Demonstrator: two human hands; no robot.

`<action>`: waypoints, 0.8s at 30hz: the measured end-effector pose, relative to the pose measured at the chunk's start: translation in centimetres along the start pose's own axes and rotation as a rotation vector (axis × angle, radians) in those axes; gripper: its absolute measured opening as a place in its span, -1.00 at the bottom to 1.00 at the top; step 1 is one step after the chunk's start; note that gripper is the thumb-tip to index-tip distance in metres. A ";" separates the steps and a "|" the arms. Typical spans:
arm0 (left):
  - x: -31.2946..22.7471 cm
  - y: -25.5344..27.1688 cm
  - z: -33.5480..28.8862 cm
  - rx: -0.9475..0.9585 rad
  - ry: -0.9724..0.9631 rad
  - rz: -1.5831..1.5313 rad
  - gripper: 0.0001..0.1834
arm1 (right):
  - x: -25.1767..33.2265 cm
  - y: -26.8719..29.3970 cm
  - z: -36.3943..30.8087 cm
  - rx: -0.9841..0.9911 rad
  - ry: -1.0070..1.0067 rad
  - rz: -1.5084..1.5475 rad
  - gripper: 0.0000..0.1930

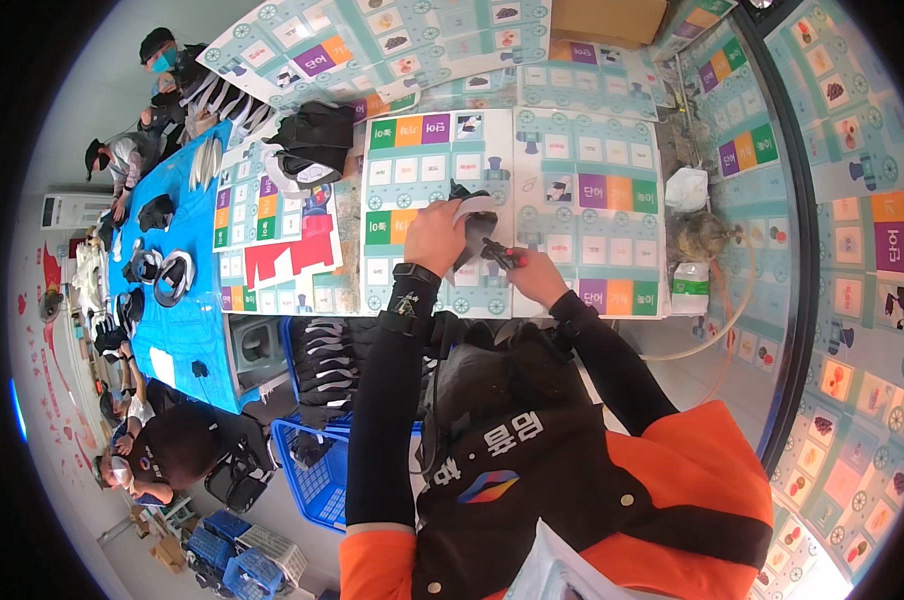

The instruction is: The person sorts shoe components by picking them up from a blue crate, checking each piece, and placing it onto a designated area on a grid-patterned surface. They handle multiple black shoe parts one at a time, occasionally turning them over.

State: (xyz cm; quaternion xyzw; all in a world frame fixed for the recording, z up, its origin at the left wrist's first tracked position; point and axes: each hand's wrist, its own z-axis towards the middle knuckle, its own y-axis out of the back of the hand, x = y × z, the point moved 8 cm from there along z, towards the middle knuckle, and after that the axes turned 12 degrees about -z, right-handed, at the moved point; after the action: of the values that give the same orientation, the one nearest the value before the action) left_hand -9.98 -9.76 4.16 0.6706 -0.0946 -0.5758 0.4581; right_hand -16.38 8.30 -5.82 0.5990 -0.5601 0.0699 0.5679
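Observation:
My left hand (432, 240) grips a dark grey piece with a pale rim, resembling a shoe upper (478, 228), above the middle of the table. Its fingers are closed on the upper edge. From the right, my right hand (539, 280) is closed round a small black tool with red on its handle, which looks like pliers (499, 254). The tool's dark head meets the lower right of the piece; whether it bites on it cannot be made out. Beyond my left hand lies a stack of similar black pieces (315, 140).
Printed sheets cover the table (587, 235) and the wall at right. A red-and-white sheet (292, 255) lies at left. Blue baskets (317, 480) stand below left. A blue-covered table (187, 300) holds more dark pieces, with people beside it. A pale hose (747, 290) hangs at right.

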 end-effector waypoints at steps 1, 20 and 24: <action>0.0 0.2 -0.1 -0.004 -0.001 0.002 -0.71 | -0.2 -0.2 0.2 0.000 0.004 0.000 -0.73; 1.6 1.8 -2.5 -0.086 0.008 -0.092 -0.70 | -0.1 -1.8 0.2 0.123 0.011 0.052 -0.59; 1.7 1.7 -2.5 -0.078 0.023 -0.067 -0.70 | 0.1 -2.0 -0.3 0.205 -0.080 0.131 -0.53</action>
State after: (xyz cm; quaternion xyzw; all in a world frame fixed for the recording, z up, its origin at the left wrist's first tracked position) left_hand -6.58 -10.56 4.02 0.6614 -0.0443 -0.5865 0.4654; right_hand -14.69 7.90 -6.90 0.6183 -0.6102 0.1400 0.4752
